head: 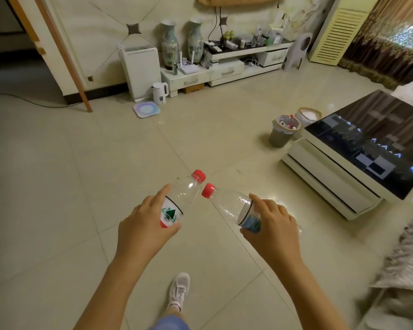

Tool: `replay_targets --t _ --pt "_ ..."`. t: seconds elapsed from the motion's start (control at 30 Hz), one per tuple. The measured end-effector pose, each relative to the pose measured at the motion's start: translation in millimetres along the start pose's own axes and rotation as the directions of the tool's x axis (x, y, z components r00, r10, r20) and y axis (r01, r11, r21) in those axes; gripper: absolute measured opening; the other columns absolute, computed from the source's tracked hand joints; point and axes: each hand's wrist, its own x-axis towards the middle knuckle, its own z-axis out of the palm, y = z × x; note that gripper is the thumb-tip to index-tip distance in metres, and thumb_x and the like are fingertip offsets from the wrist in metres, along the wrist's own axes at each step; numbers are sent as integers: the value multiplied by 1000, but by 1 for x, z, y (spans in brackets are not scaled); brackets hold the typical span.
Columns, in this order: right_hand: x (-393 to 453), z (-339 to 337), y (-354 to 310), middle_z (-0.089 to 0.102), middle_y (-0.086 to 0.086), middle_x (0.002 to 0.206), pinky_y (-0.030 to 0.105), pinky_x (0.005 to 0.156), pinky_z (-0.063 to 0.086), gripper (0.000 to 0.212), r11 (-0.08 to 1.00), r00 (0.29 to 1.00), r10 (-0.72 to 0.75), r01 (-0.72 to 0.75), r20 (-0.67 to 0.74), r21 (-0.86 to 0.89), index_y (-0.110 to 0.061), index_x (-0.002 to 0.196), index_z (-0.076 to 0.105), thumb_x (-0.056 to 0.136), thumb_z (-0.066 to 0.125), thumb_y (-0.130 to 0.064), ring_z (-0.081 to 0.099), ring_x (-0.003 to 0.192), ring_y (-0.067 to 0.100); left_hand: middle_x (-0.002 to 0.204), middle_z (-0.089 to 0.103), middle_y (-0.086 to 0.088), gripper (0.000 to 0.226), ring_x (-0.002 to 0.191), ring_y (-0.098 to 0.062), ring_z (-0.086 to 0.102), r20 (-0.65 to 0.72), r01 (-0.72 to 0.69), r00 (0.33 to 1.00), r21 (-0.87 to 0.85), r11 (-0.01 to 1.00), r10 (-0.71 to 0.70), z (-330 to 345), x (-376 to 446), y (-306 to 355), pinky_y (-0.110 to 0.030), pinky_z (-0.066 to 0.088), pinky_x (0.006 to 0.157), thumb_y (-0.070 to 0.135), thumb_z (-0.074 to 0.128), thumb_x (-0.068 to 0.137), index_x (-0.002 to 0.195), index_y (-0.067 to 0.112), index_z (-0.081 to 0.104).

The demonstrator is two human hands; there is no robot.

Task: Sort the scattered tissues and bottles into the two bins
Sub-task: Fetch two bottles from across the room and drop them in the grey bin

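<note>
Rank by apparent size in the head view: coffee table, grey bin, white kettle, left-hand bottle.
1. coffee table, clearly largest.
2. left-hand bottle, but it is nearest the camera, so its rank is unsure.
3. grey bin.
4. white kettle, smallest, also farthest.

Red caps [199, 175], grey bin [280, 136]

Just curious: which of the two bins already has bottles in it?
The grey bin, nearer the camera: red-capped bottles poke from its top. The paler bin behind it shows only white stuff.
</note>
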Motion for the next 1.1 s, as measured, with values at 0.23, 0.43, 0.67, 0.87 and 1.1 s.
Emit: replay_targets --t 0.23,0.43,0.67,0.87,1.1 --pt "120 13 -45 55 -3 127 38 100 36 75 998 999 45 -45 -20 33 -29 140 41 73 76 -34 48 118 22 134 48 11 90 109 -13 55 4 -15 1000 17 1000 15 -28 135 -27 -25 45 69 59 64 78 148 42 10" --pt "223 22 -56 54 -4 128 39 100 35 74 998 998 58 -57 -20 28 -30 139 41 73 75 -36 48 118 22 130 50 13 89 106 -10 54 24 -23 999 -11 1000 24 -20 231 -24 -22 42 67 59 63 78 148 43 10" --pt "370 36 -51 53 -5 128 36 99 34 76 997 997 72 -72 11 36 -32 141 38 74 74 -37 45 120 21 129 50 13 89 106 -10 55 27 -18 999 -12 1000 18 -6 375 -10 -23 45 68 59 63 78 148 43 10" --pt "502 33 -49 53 -5 128 36 101 35 73 998 999 51 -51 19 25 -32 141 38 76 72 -36 45 120 21 127 50 14 89 104 -10 55 26 -22 999 -5 1000 22 -9 505 7 -24 49 68 58 64 78 147 42 12" --pt "624 34 -69 53 -6 128 35 101 32 72 1000 1000 8 -8 -10 11 -31 140 39 76 72 -36 46 119 20 122 52 13 90 97 -7 53 34 -15 999 -16 1000 16 -12 622 4 -21 46 64 59 65 77 148 41 13"
